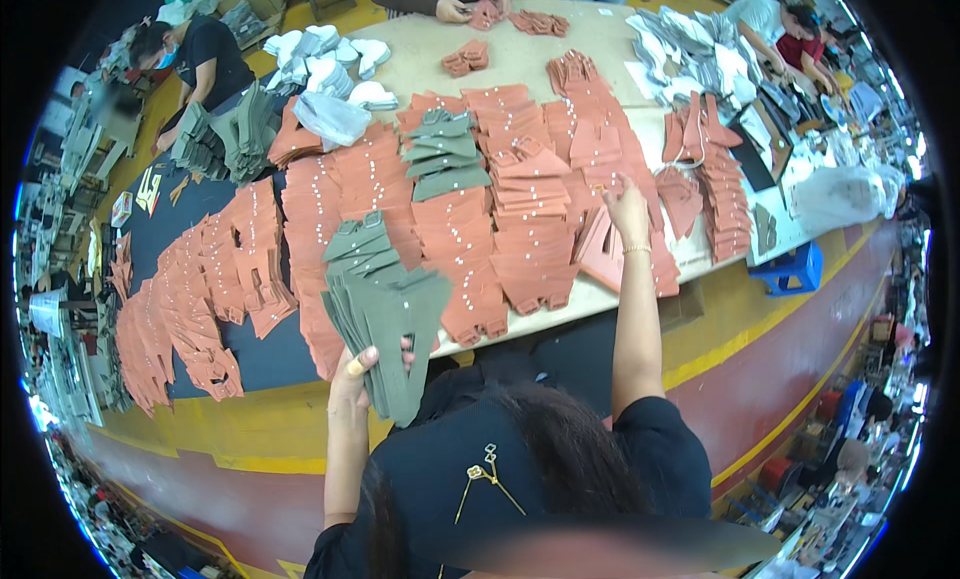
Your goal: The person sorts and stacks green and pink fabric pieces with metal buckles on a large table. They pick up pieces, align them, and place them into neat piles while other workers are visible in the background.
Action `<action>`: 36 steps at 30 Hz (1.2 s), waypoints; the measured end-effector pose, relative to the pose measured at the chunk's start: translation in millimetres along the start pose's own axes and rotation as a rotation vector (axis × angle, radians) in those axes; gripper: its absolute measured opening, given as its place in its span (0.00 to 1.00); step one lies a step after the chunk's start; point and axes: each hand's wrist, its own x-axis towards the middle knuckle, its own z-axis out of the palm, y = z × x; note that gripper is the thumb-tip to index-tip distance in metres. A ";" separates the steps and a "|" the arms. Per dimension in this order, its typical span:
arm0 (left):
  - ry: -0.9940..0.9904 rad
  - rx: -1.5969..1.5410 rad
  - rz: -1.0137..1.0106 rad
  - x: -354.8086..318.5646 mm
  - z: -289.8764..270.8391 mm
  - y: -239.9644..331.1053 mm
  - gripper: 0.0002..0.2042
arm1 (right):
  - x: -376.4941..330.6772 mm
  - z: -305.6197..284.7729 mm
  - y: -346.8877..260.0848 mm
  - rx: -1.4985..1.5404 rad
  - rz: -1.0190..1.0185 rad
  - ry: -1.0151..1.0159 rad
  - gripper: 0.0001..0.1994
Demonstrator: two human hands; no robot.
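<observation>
In my left hand [354, 371] is a fanned stack of dark green cut fabric pieces [388, 319], pinched at its lower end with the thumb in front. Its top lies near another small green stack [362, 245] on the orange pieces. My right arm stretches out over the table, and my right hand [628, 215] is at the orange cut fabric pieces [598, 144] right of centre. Its fingers are partly spread and hold nothing I can see. A loose orange stack [602, 251] lies just below that hand.
Overlapping rows of orange pieces [455, 249] cover much of the table [420, 49]. More green pieces [440, 151] lie on them. Pale grey piles [325, 59] sit at the far side. Co-workers stand around the table, and a blue stool [790, 271] is at the right.
</observation>
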 end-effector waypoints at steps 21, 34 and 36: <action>-0.677 0.779 -0.206 45.2 -15.9 104.6 0.54 | -146.5 -24.8 -229.5 0.695 -1.140 -0.857 0.35; -0.144 -0.088 0.475 88.0 0.7 61.9 0.38 | -156.5 -26.8 -267.6 1.678 -0.088 -0.803 0.29; -0.061 0.046 0.459 79.1 29.7 58.2 0.39 | -166.0 -8.3 -275.5 1.844 0.071 -0.911 0.30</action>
